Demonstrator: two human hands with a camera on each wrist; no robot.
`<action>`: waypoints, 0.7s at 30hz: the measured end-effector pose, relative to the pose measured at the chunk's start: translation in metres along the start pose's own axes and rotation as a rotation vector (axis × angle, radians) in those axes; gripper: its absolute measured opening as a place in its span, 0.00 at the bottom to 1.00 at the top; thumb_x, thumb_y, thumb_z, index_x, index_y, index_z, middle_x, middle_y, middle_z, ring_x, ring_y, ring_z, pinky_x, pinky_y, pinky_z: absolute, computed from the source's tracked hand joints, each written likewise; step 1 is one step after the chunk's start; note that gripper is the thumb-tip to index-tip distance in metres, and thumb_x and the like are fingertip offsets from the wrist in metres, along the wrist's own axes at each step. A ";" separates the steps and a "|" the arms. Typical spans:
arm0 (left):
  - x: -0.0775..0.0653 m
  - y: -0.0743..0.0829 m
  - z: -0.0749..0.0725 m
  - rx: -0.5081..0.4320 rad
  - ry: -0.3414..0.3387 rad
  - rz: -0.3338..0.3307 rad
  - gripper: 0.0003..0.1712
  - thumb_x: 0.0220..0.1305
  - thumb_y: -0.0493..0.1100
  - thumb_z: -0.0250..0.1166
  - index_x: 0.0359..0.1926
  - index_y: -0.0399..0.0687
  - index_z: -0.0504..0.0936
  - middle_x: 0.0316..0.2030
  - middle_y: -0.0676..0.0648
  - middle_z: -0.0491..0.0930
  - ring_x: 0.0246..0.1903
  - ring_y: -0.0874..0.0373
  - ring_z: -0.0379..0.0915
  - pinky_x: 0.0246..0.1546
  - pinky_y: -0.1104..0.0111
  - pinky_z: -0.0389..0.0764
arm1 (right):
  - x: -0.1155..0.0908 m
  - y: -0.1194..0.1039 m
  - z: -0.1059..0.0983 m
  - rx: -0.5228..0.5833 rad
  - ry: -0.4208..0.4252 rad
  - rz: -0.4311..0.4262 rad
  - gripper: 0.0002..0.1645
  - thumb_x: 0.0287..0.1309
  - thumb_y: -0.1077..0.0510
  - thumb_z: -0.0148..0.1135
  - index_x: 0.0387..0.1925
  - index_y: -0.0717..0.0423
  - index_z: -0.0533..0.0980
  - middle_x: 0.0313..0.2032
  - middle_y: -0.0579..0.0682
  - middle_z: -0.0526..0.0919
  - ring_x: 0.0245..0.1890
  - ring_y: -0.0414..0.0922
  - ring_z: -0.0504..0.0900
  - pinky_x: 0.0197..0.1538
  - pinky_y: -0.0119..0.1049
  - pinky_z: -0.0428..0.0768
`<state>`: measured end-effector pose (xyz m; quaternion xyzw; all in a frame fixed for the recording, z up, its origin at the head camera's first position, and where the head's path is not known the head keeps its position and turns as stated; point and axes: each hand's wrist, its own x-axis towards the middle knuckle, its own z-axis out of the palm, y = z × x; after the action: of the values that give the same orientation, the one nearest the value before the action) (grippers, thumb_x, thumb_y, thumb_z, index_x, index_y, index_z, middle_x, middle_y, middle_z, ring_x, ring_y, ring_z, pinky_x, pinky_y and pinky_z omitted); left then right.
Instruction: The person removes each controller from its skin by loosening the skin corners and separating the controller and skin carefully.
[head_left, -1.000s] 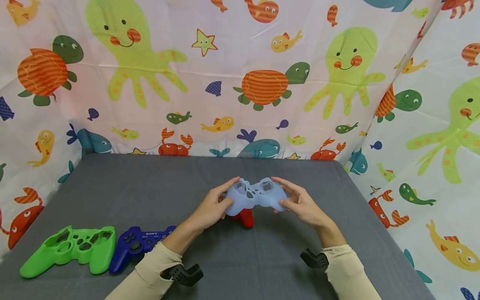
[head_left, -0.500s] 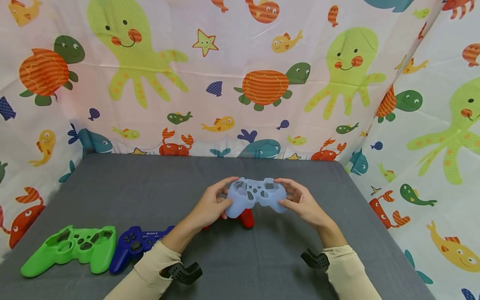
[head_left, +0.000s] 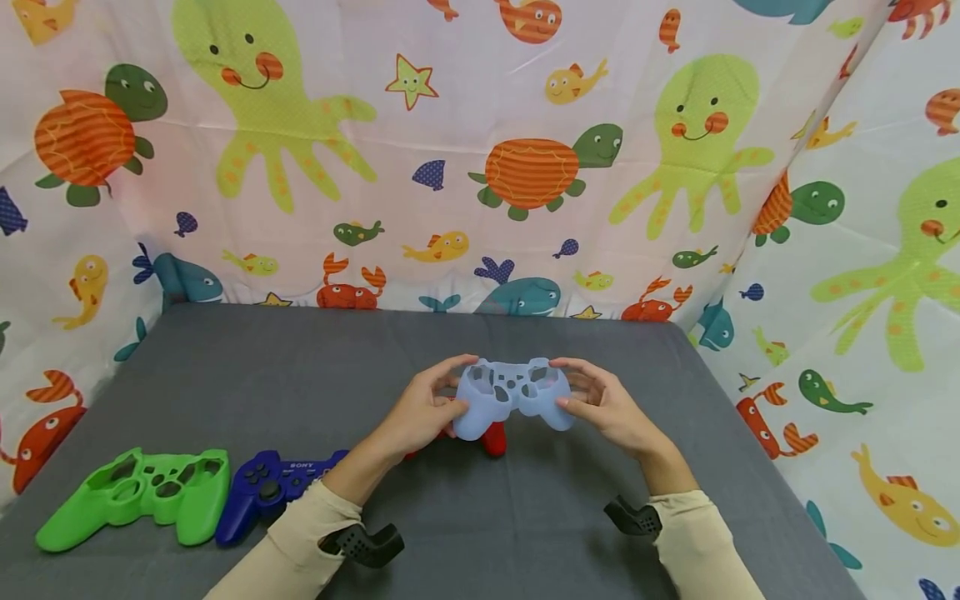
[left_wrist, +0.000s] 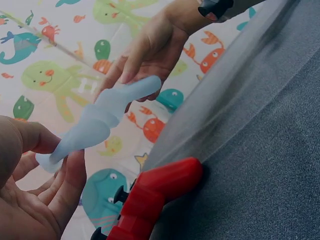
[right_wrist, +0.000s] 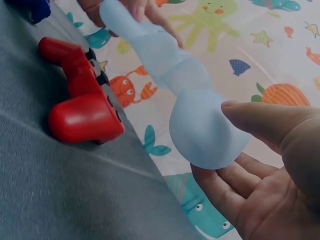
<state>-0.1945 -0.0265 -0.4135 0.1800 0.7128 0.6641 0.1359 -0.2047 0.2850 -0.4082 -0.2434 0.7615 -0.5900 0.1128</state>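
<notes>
A pale blue silicone controller cover (head_left: 486, 403), with cut-out holes and no controller inside, is held up above the table between both hands. My left hand (head_left: 422, 410) pinches its left grip between thumb and fingers. On the other side my right hand (head_left: 613, 408) pinches the right grip the same way. Below the cover lies a red game controller (head_left: 494, 439), partly hidden in the head view by the cover and left hand. The right wrist view shows more of this red controller (right_wrist: 82, 95) resting on the cloth.
At the left of the grey-covered table (head_left: 285, 358) lies a green controller cover (head_left: 142, 496). Touching or close beside it is a dark blue controller (head_left: 266, 492), partly behind the left forearm. A curtain printed with sea animals (head_left: 480, 100) stands along the back and sides.
The cover has tilted so its holed front faces the head camera more squarely, and it has dropped slightly. Both hands keep their grip on it and have barely moved.
</notes>
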 end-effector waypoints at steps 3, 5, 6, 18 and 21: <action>-0.001 0.001 0.000 -0.009 -0.014 -0.013 0.35 0.67 0.29 0.58 0.74 0.51 0.66 0.54 0.32 0.75 0.30 0.55 0.82 0.27 0.63 0.83 | 0.000 -0.001 -0.002 -0.011 -0.007 0.017 0.33 0.68 0.67 0.60 0.70 0.69 0.61 0.63 0.73 0.71 0.51 0.38 0.86 0.48 0.31 0.85; -0.001 0.001 0.002 -0.016 -0.024 -0.022 0.36 0.67 0.29 0.58 0.74 0.50 0.66 0.54 0.32 0.74 0.29 0.56 0.81 0.27 0.64 0.83 | -0.001 -0.001 -0.003 -0.024 -0.013 0.034 0.33 0.68 0.67 0.60 0.71 0.67 0.61 0.64 0.72 0.71 0.51 0.38 0.85 0.49 0.31 0.84; -0.002 0.001 0.003 -0.020 -0.028 -0.025 0.36 0.67 0.29 0.59 0.74 0.49 0.66 0.54 0.33 0.74 0.28 0.57 0.81 0.28 0.64 0.83 | -0.001 -0.001 -0.004 -0.030 -0.015 0.042 0.33 0.68 0.66 0.60 0.71 0.67 0.61 0.64 0.72 0.71 0.51 0.38 0.85 0.49 0.31 0.84; 0.002 -0.002 0.023 -0.038 -0.016 -0.051 0.36 0.64 0.31 0.64 0.72 0.46 0.68 0.53 0.34 0.73 0.21 0.58 0.78 0.29 0.66 0.85 | -0.010 0.000 -0.019 -0.129 0.025 0.096 0.32 0.67 0.63 0.64 0.70 0.61 0.66 0.65 0.71 0.71 0.52 0.35 0.83 0.49 0.32 0.84; 0.002 0.000 0.029 -0.048 -0.019 -0.043 0.36 0.64 0.30 0.64 0.72 0.44 0.67 0.53 0.34 0.73 0.21 0.59 0.79 0.29 0.67 0.84 | -0.012 -0.002 -0.023 -0.148 0.023 0.096 0.32 0.66 0.63 0.64 0.70 0.60 0.67 0.65 0.69 0.72 0.52 0.35 0.84 0.49 0.31 0.84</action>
<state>-0.1842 0.0005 -0.4160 0.1675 0.6992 0.6761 0.1612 -0.2045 0.3098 -0.4008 -0.2074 0.8152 -0.5286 0.1139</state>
